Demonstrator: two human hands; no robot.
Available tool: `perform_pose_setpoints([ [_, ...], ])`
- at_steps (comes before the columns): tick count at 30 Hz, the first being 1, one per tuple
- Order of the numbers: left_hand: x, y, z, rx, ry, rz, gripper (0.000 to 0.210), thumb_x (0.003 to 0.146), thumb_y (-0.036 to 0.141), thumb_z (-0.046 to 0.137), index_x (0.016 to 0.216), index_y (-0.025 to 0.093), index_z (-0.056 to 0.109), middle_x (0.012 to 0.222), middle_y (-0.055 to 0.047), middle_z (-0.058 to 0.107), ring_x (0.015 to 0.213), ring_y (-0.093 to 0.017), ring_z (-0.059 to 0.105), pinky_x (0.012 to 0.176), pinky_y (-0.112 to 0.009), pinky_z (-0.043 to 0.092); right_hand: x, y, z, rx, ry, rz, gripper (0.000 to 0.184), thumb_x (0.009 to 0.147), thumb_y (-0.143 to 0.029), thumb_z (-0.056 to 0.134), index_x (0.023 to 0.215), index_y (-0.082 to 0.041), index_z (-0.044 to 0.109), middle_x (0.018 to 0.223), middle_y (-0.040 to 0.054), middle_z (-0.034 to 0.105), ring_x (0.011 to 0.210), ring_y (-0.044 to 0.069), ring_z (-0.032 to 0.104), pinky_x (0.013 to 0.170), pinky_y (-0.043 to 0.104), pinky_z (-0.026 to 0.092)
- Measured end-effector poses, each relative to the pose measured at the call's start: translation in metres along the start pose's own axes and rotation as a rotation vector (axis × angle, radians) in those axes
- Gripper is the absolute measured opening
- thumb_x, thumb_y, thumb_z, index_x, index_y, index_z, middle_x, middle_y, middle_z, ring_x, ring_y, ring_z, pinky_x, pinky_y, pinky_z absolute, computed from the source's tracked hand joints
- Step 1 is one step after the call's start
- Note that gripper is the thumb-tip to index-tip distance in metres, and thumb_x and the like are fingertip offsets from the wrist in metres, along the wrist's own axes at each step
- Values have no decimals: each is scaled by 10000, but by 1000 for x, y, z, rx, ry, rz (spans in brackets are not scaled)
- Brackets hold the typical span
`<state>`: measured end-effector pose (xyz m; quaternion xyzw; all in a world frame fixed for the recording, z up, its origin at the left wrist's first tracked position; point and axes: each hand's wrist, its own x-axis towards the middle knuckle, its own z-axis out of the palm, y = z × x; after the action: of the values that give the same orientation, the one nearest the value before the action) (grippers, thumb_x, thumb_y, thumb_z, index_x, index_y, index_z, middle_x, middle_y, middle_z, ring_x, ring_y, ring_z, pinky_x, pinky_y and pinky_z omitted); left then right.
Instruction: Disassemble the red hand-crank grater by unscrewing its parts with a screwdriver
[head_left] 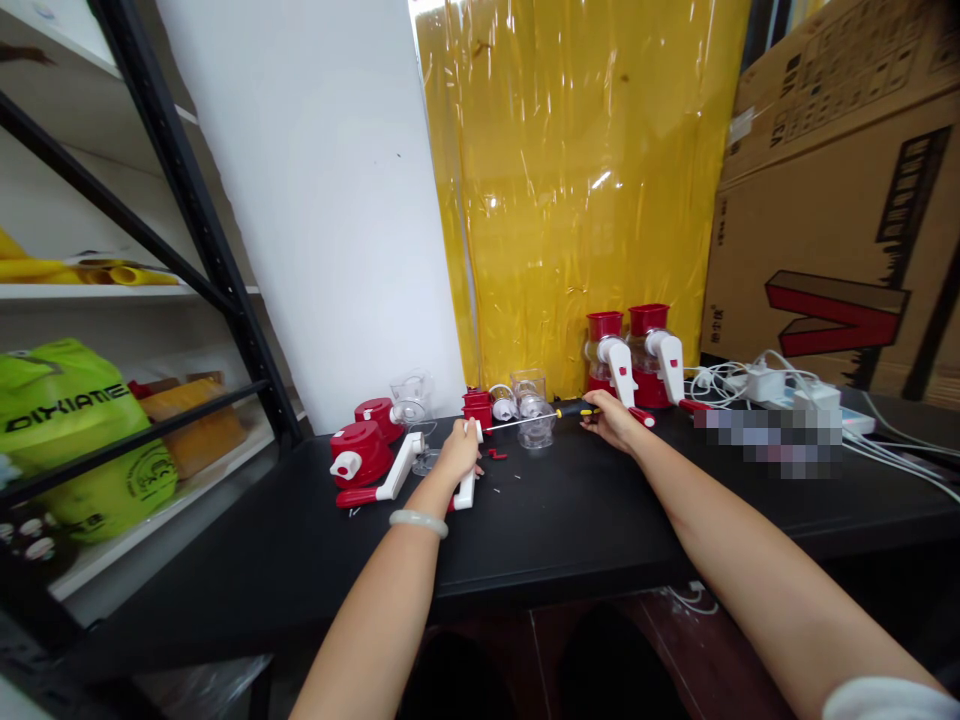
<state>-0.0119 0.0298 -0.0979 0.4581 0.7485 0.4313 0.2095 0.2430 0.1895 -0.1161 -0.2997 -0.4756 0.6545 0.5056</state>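
Note:
My right hand (613, 420) grips a screwdriver (574, 409) by its black and yellow handle, and the long shaft points left. In my left hand (459, 452) is a white crank handle (466, 490) with a red grip, its upper end at the screwdriver's tip. Whether the tip touches it I cannot tell. A small red part (496, 455) and several tiny screws (517, 477) lie just right of my left hand. Beyond the shaft stand clear plastic housings (535, 425) and red square hoppers (476, 403). Another crank handle (403, 465) rests left of my left hand, against a red base (361, 452).
Two assembled red-and-white hand-crank grinders (651, 355) stand at the back right. White cables and adapters (765, 382) lie beside them, before a large cardboard box (832, 200). A black metal shelf rack (217, 270) borders the black table (570, 530) on the left.

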Motion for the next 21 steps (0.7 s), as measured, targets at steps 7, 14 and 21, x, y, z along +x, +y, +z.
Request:
perform_pose_setpoints([
  [7,1,-2,0,-11,0,-8,390,1012,509,234,1119,196,440,657,14,539,369,-149,549,408,-279,482,3,0,-1,-28,-14,29,190,825,-393,568,789,-230,479,586,-19,544,503,126,495,541,267,459],
  [14,0,0,0,-12,9,-13,392,1014,496,232,1133,189,445,667,8,546,364,-144,538,414,-285,486,6,6,-3,-137,-23,16,309,849,-452,654,765,-238,448,419,-111,320,393,73,348,548,238,489],
  [21,0,-1,0,2,-2,0,394,1011,509,225,1120,198,440,673,8,549,373,-145,546,422,-284,490,5,5,0,-43,-8,-17,264,765,-356,707,796,-239,472,567,-74,485,477,77,432,557,249,498],
])
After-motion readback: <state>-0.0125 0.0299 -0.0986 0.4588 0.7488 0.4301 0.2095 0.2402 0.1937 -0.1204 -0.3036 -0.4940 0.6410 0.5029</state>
